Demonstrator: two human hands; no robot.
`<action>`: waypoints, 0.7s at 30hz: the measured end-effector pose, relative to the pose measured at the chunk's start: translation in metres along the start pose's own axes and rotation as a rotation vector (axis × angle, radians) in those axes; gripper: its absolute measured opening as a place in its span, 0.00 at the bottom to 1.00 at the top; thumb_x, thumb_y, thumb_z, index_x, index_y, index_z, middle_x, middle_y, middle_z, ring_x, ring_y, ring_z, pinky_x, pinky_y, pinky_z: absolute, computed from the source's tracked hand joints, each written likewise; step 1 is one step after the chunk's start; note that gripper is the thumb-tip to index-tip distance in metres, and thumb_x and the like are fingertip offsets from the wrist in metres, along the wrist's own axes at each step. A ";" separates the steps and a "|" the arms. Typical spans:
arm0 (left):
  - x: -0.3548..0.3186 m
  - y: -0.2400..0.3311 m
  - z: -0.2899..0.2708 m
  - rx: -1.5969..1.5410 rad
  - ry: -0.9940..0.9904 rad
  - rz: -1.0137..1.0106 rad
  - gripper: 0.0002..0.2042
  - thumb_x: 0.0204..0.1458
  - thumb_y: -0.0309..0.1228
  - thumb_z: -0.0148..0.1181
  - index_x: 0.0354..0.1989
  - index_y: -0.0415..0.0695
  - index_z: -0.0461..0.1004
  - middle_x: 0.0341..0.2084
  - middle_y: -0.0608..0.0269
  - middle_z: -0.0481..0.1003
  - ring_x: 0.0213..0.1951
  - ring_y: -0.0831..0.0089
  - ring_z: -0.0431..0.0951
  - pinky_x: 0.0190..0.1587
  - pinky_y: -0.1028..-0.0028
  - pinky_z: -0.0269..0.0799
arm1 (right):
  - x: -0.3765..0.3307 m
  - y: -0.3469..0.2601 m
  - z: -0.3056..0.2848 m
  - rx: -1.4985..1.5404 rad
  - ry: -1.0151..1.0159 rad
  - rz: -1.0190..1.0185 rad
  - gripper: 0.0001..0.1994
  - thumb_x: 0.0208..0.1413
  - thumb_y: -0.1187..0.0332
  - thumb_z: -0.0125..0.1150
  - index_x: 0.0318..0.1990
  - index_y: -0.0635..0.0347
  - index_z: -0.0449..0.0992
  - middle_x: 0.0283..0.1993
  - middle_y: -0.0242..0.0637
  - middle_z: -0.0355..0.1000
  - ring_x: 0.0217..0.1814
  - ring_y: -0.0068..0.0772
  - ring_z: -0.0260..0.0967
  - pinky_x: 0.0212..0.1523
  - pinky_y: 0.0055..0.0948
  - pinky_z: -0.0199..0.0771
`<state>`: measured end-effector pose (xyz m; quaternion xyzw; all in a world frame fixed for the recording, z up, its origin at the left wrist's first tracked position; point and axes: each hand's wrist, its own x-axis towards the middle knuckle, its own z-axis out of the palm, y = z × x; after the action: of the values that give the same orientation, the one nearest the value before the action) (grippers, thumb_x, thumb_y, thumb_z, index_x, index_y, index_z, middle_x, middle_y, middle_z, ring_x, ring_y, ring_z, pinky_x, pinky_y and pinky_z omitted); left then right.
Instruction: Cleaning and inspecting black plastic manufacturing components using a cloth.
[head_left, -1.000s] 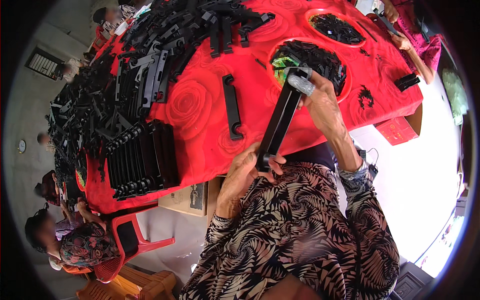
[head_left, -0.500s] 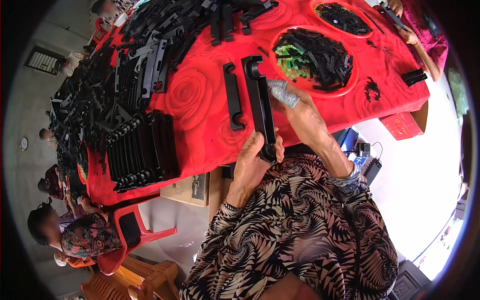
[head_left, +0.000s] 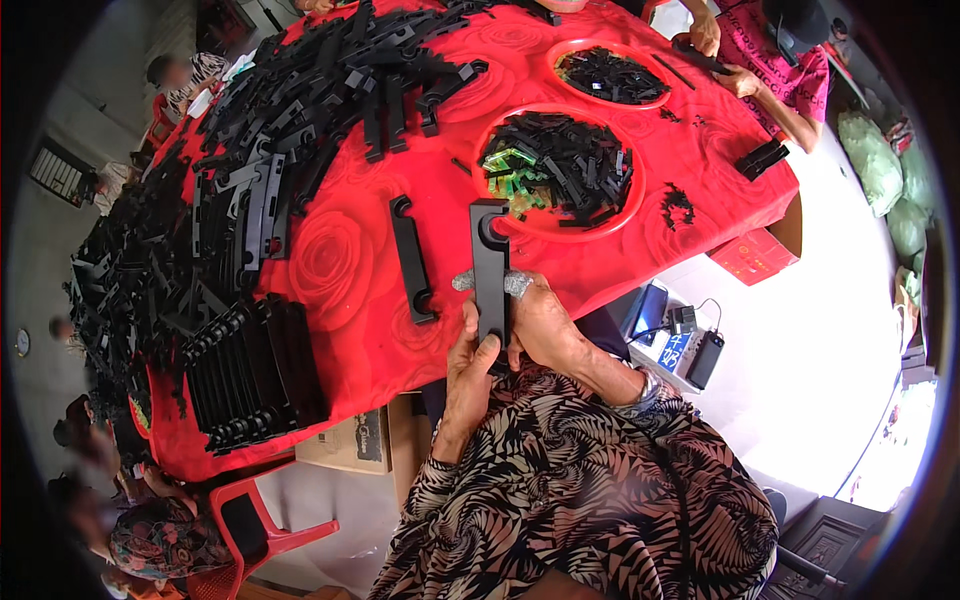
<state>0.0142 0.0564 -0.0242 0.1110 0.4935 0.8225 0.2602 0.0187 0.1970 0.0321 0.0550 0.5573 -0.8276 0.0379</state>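
Fingers of both the left hand (head_left: 466, 390) and right hand (head_left: 545, 325) grip the black bar (head_left: 490, 290) at the red table's (head_left: 360, 345) near side; its flat face has turned into view, the right hand now reaching behind it.

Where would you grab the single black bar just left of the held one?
Probably by the straight middle of the lying bar, from above, pinching its long edges. It rests on the red cloth, apart from the held bar and the stack, so both edges look reachable; its curved cut-outs sit near the ends.
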 end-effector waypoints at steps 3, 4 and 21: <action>0.001 -0.001 0.000 0.048 0.004 -0.004 0.11 0.60 0.31 0.52 0.47 0.40 0.68 0.34 0.66 0.71 0.33 0.78 0.70 0.38 0.78 0.67 | 0.001 0.002 -0.003 0.111 0.000 0.032 0.21 0.63 0.58 0.38 0.49 0.63 0.73 0.30 0.32 0.73 0.20 0.22 0.67 0.09 0.21 0.62; 0.001 -0.001 0.001 0.071 -0.006 -0.004 0.10 0.60 0.31 0.53 0.47 0.40 0.68 0.34 0.67 0.70 0.34 0.79 0.70 0.38 0.79 0.66 | 0.002 0.001 -0.003 0.101 -0.015 0.024 0.19 0.62 0.60 0.39 0.49 0.63 0.73 0.29 0.32 0.72 0.21 0.22 0.68 0.09 0.21 0.62; 0.004 0.004 -0.007 -0.382 -0.076 -0.267 0.27 0.66 0.54 0.30 0.38 0.39 0.65 0.24 0.57 0.70 0.23 0.72 0.68 0.29 0.73 0.62 | 0.012 0.012 -0.002 0.086 -0.074 0.000 0.21 0.68 0.61 0.39 0.59 0.65 0.64 0.47 0.44 0.74 0.44 0.34 0.74 0.39 0.26 0.79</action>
<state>0.0069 0.0518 -0.0239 0.0243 0.3289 0.8545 0.4015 0.0081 0.1946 0.0184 0.0256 0.5194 -0.8523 0.0560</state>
